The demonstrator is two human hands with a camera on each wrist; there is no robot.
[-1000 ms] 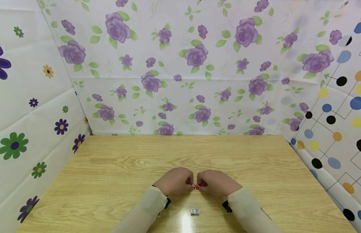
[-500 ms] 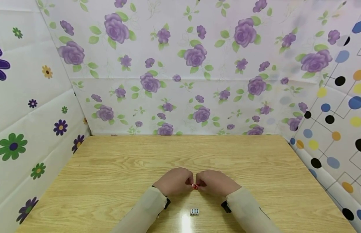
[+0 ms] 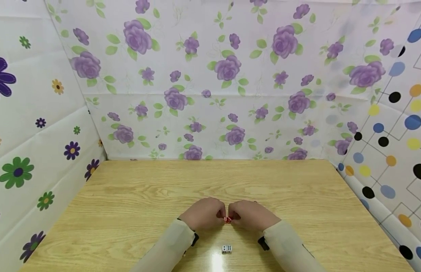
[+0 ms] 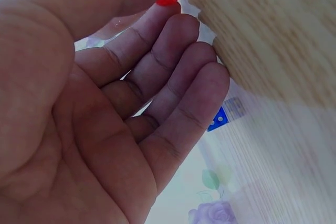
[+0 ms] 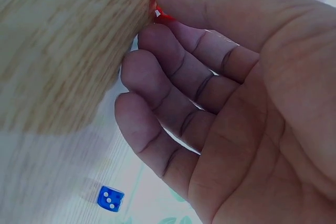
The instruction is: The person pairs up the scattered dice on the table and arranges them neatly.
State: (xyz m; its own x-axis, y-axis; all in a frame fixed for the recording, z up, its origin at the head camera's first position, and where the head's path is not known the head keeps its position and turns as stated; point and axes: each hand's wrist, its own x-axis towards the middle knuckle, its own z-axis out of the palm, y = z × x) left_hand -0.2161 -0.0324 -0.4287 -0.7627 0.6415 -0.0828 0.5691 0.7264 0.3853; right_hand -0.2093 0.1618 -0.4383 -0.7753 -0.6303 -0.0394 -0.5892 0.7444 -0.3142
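One red die [image 3: 225,219] is pinched between thumb and forefinger of the left hand [image 3: 204,214]; a second red die [image 3: 230,219] is pinched the same way by the right hand [image 3: 252,215]. The pair is held side by side between the two hands, at their fingertips, with no gap to be seen from the head view. On the table [image 3: 135,211], two white dice [image 3: 226,249] are set side by side, nearer the person. Past the little finger, a blue die [image 4: 218,119] is seen in the left wrist view and a blue die [image 5: 110,199] in the right; whether they are the same cannot be told.
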